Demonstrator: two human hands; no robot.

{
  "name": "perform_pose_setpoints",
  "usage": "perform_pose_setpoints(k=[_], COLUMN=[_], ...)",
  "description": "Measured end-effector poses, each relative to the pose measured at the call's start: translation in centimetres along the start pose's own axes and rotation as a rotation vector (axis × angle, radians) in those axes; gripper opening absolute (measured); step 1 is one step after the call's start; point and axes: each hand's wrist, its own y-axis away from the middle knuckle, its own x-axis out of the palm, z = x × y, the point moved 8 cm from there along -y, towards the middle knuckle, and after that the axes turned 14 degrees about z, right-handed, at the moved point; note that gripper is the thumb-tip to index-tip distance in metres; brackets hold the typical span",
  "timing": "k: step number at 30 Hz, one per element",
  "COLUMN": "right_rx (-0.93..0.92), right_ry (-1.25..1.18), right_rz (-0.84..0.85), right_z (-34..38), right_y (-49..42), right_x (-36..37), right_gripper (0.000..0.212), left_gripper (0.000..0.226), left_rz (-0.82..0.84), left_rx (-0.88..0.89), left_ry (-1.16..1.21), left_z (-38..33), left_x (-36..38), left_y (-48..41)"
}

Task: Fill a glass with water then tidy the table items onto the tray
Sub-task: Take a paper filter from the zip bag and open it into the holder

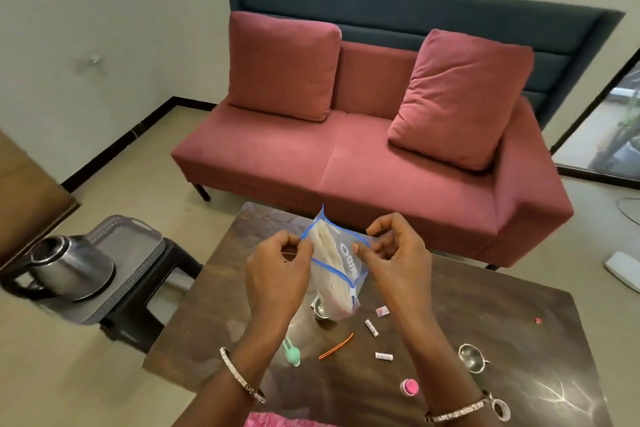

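Zip bag (337, 263) w/ blue seal lines sits btwn both hands, held up over the table (450, 288), roughly mid-way along its far half. Left hand (277, 267) has fingers curled, thumb and fingertips pinching the bag's left lip. Right hand (398, 253) is likewise curled, pinching the right lip just beside the printed label. Bag mouth is spread apart btwn the two grips; contents look pale, can't tell what they are. The bag's lower end hangs in front of a small steel cup (320, 310); can't tell if they touch.

On the table nearer the person: green plastic piece (292, 354) toward the left edge, orange strip (336, 346) just right of it, two white sachets (371, 328) (383, 356) and a small pink-white packet (382, 311) below the right hand. Steel strainer (471, 357) and pink-capped jar (409, 386) lie toward the near right; tiny red bit (538, 320) lies near the right edge.

Tray (138, 246), grey, rests on a dark stool (162, 288) off the table's left edge, well apart from both hands, w/ a steel kettle (65, 267) standing on its near-left part. Red sofa (346, 166) stands beyond the far edge.
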Motion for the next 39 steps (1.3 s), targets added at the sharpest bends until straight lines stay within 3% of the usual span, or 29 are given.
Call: perform_pose_setpoints(k=[4, 10, 14, 16, 19, 21, 23, 26, 29, 31, 33, 35, 39], right_rx=[-0.114, -0.174, -0.168, -0.168, -0.137, -0.102, -0.054, -0.001, 0.019, 0.025, 0.047, 0.068, 0.056], right_ry=[0.116, 0.321, 0.399, 0.355, 0.279, 0.215, 0.080, -0.148, -0.340, -0.454, -0.536, -0.577, -0.496], right_rz=[-0.017, 0.194, 0.349, 0.305, 0.225, 0.190, 0.180, 0.218, 0.272, 0.316, 0.358, 0.383, 0.322], right_z=[1.1, 2.8, 3.4, 3.9, 4.2, 4.1, 3.7, 3.3, 3.4, 3.5, 3.5, 3.5, 3.0], right_y=[-0.3, -1.5, -1.9, -2.1, -2.6, -3.1, -3.3, -3.5, -3.7, -3.7, -3.6, -3.5, -4.1], right_x=[0.6, 4.1, 6.3, 6.2, 5.7, 5.3, 4.8, 4.1, 3.8, 3.6, 3.5, 3.3, 1.6], right_gripper=[0.043, 0.057, 0.043, 0.026, 0.018, 0.019, 0.023, 0.029, 0.029, 0.030, 0.029, 0.026, 0.020], left_gripper=[0.016, 0.015, 0.014, 0.015, 0.017, 0.026, 0.031, 0.020, 0.044, 0.062, 0.063, 0.058, 0.048], left_rz=[-0.034, 0.001, 0.072, 0.105, 0.216, 0.239, 0.161, 0.082, 0.426, 0.750, 1.023, 1.047, 0.858], left_rx=[0.034, 0.159, 0.247, 0.295, 0.330, 0.284, 0.172, -0.067, -0.371, -0.389, -0.304, -0.305, -0.311], left_ry=[-0.063, -0.037, -0.007, 0.010, 0.107, 0.229, 0.369, 0.440, 0.681, 0.853, 1.090, 1.205, 1.147], left_z=[-0.2, -1.7, -2.9, -3.5, -3.9, -3.1, -0.9, 4.0, 8.1, 8.0, 6.3, 5.3, 6.2], left_x=[-1.4, -1.8, -1.6, -1.7, -1.6, -1.9, -2.6, -2.6, 1.7, 4.9, 7.1, 7.4, 6.8], left_y=[0.2, -0.3, -0.8, -0.9, -1.6, -2.8, -4.5, -7.0, -7.6, -6.6, -5.5, -5.2, -6.8])
